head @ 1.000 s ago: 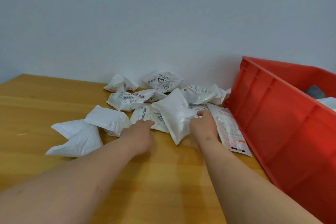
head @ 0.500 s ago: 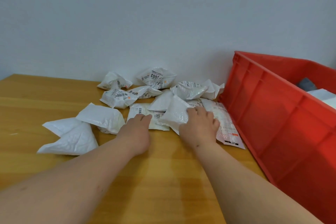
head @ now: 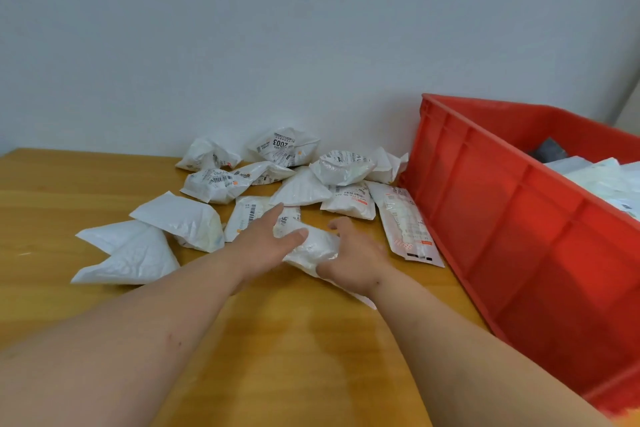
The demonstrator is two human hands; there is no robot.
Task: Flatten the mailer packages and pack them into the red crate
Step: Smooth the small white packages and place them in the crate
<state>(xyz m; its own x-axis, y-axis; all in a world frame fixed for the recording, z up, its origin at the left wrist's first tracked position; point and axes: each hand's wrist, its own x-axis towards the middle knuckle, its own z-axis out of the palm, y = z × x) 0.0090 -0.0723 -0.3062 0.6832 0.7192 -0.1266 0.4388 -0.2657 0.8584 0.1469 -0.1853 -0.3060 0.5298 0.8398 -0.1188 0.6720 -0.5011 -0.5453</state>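
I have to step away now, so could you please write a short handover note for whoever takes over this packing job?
Left hand and right hand both grip one white mailer on the wooden table, just in front of the pile.
The other mailers lie loose on the table near the wall, most still puffy or crumpled; a long flat one lies beside the red crate.
Done: some white packages already sit in the crate.
Left: flatten the held mailer, put it in the crate, then do the rest.
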